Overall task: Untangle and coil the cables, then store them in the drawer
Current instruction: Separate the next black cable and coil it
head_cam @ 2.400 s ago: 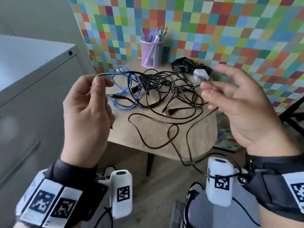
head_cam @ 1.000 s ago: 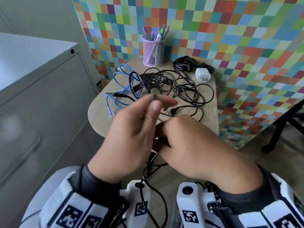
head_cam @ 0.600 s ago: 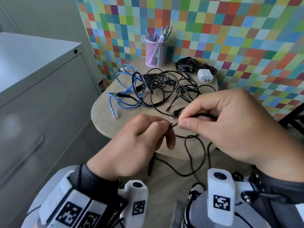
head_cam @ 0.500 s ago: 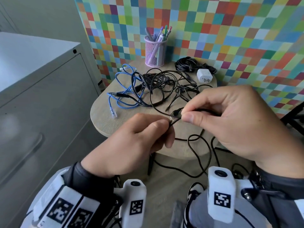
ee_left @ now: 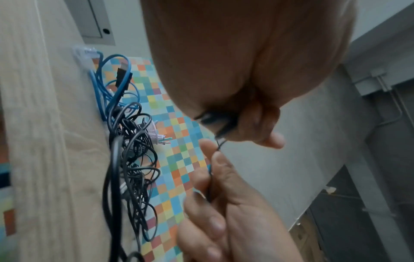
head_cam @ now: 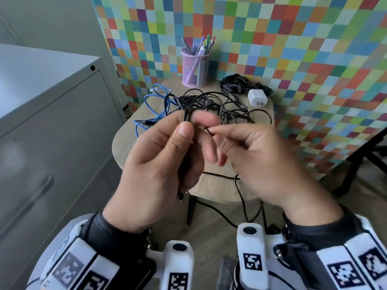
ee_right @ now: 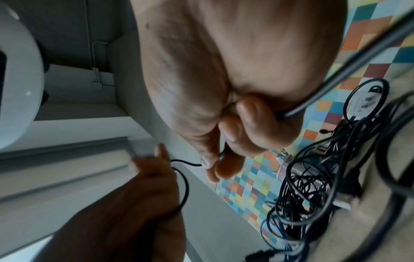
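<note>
Left hand [head_cam: 159, 164]: raised in front of me, thumb pressed against the forefinger, pinching a few folded turns of the thin black cable [head_cam: 187, 118]; a plug end hangs out below the palm.

Right hand [head_cam: 261, 164]: just beside my left, fingertips nearly meeting it, thumb and forefinger pinching the same thin black cable where it runs on; the other fingers curl loosely. From this hand the cable drops past the table edge toward the floor.

Cable tangle [head_cam: 217, 105]: black loops heaped on the round wooden table [head_cam: 125, 143], beyond both hands.

Blue cable [head_cam: 152, 114]: looped beyond my left hand, mixed into the tangle's edge.

Coiled black cable [head_cam: 234, 84]: bundled beyond my right hand, touching the white charger [head_cam: 257, 99].

Pen cup [head_cam: 195, 70]: mesh, lilac, at the table's far edge.

Grey cabinet [head_cam: 52, 132]: beside my left hand, drawers closed.
</note>
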Available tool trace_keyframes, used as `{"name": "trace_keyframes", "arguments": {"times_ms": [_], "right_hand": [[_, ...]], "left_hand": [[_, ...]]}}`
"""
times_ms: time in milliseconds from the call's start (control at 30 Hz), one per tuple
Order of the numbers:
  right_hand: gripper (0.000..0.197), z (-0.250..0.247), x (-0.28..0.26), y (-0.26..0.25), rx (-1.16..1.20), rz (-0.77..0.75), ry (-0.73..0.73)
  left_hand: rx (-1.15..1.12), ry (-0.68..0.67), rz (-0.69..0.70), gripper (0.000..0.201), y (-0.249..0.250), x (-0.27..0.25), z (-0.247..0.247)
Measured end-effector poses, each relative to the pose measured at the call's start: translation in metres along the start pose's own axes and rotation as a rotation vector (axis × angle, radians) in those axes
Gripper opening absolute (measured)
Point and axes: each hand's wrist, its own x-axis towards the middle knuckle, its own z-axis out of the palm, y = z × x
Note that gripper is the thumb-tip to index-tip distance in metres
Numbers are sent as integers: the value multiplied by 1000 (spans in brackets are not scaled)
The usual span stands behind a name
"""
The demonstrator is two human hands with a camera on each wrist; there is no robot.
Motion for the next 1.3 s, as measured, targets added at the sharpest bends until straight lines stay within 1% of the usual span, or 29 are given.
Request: {"name": "trace_keyframes", "arguments": {"times_ms": [67,133,167,200,267,300,367,433,467,533,567,600,667,700,767,800,833,867,933,1000,1100,1133,1200,1300], "right_hand": [[40,13,-2,-3,-119,35,-106],[38,25,-5,-7,-247,62,-190],[36,30,-6,-9,-288,68,-220],[35,34,-7,-10,-316,66,-245],[34,37,-7,-12,-367,49,-283],[30,37,-7,-13,-386,46,-297],[19,32,-7,-15,-407,41,-307],[15,25,-8,-18,-427,59,-310],[17,21,-8,-19,-436,72,-313],[29,13,-8,-21,-440,92,-315],[35,11,-9,-24,-443,100,-319],[39,9,-9,-25,-445,103,-323],[40,6,-9,-29,-420,102,-329],[38,6,-9,-29,-404,96,-333],[33,5,-9,-28,-386,86,-326],[28,4,-9,-26,-369,85,-306],[23,2,-9,-25,-344,85,-277],[17,-1,-9,-23,-309,87,-239],[12,-8,-9,-19,-209,83,-157],[10,-14,-8,-15,-90,81,-124],[11,-15,-8,-13,1,49,-165],[10,-14,-8,-12,12,32,-171],[8,-13,-8,-11,22,1,-147],[6,-12,-6,-10,14,-40,-107]], "left_hand": [[-96,22,25,31,1,1,2],[-169,39,36,32,1,1,1],[-167,47,54,32,0,1,1],[-115,60,78,32,-1,1,0],[110,80,115,31,-3,-1,0],[238,73,121,31,-4,-2,1],[457,40,107,30,-5,-5,2],[660,-1,85,29,-7,-5,0],[788,-20,88,29,-9,-4,-2],[1053,-64,113,27,-11,-2,-5],[1144,-88,109,25,-10,-2,-5],[1196,-108,95,21,-9,-3,-3],[1230,-121,98,13,-5,-4,-2],[1244,-116,104,15,-3,-3,-1],[1302,-105,98,24,0,-4,-3],[1336,-104,87,25,1,-3,-5],[1359,-109,71,21,2,-3,-7],[1368,-126,55,17,3,-2,-9],[1338,-202,9,22,8,-1,-12],[1169,-305,-79,25,13,-1,-15],[869,-400,-265,27,16,0,-22],[767,-410,-313,29,16,0,-25],[618,-377,-387,31,18,1,-30],[503,-309,-456,35,20,1,-31]]}}
